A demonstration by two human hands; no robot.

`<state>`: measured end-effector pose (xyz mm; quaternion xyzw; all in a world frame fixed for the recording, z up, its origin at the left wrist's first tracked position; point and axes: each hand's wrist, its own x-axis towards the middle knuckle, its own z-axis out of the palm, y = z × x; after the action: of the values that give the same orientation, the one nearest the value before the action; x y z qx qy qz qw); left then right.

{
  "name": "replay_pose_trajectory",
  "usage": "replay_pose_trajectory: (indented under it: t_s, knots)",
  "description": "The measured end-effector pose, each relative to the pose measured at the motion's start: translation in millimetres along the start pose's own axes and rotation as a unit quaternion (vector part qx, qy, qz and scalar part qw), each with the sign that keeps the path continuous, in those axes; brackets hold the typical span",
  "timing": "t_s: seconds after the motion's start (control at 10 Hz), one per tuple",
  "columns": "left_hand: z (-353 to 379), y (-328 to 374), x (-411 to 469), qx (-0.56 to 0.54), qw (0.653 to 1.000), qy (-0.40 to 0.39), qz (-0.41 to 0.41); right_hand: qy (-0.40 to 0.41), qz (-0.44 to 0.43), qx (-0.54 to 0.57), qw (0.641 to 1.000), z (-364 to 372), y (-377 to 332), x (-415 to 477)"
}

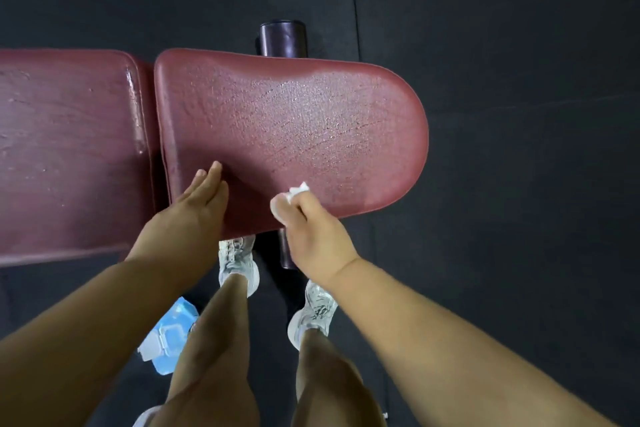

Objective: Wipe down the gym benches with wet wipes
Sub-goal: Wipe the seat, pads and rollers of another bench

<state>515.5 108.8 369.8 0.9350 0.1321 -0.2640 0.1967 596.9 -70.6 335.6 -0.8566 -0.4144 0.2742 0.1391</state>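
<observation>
Gripping wet wipe [292, 196] on bench seat [294, 121].

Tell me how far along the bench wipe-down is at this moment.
Done: much of the rounded seat pad shines wet with streaks. In hand: the right hand grips a bunched white wipe at the pad's near edge, while the left hand rests flat on it. Left: the adjoining back pad looks mostly dull. The wipes pack lies on the floor.

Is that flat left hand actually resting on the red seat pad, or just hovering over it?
Touching. The head view shows the left hand lying flat on the near edge of the seat pad, fingers straight against the surface with no gap visible beneath them.
</observation>
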Motion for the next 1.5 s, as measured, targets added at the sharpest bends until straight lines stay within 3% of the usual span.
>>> replay_pose_trajectory:
  t_s: [0.1,0.2,0.3,0.4,0.5,0.6,0.7,0.8,0.9,1.0,1.1,1.2,1.3,1.4,1.5]
  knots:
    - [2,3,-2,0.007,1.0,-0.026,-0.013,0.024,-0.077,-0.044,0.996,-17,32,-6]
    - [3,19,3,0.02,0.997,-0.054,-0.059,0.188,0.163,-0.016,0.968,-46,98,-8]
    - [7,21,4,0.015,0.995,-0.045,-0.087,0.24,0.31,0.059,0.918,-48,118,-10]
    - [14,21,5,0.005,0.995,-0.026,-0.098,0.317,0.335,0.092,0.882,-13,58,3]
    - [15,8,5,0.005,0.998,-0.016,-0.06,0.291,0.151,0.131,0.935,35,-25,8]
    - [8,1,2,-0.022,0.998,-0.018,-0.048,0.236,0.105,0.166,0.952,39,-35,8]
    - [-4,-4,2,-0.035,0.998,-0.028,-0.04,0.178,0.027,0.054,0.982,19,-2,-1]
    - [-7,-9,-2,-0.009,0.999,-0.038,-0.004,0.223,0.15,0.062,0.961,8,16,-12]
    - [-6,-26,-22,-0.043,0.998,-0.009,-0.048,0.26,0.334,0.112,0.899,18,0,-11]
    - [7,-66,-43,-0.007,1.0,-0.022,-0.005,0.268,0.397,0.144,0.866,39,-59,11]
    - [4,-79,-50,0.005,0.999,-0.045,0.011,0.221,0.332,0.119,0.909,59,-97,20]
    - [-2,-85,-50,-0.019,0.999,-0.017,0.022,0.158,0.113,0.068,0.978,56,-97,20]
    - [-4,-94,-47,-0.012,1.0,-0.014,-0.004,0.053,0.011,-0.016,0.998,31,-74,24]
    - [-6,-105,-47,-0.022,0.999,-0.025,-0.032,0.129,0.149,-0.012,0.98,6,-56,55]
    - [-11,-111,-50,0.003,0.999,-0.04,0.0,0.146,0.118,0.003,0.982,12,-74,77]
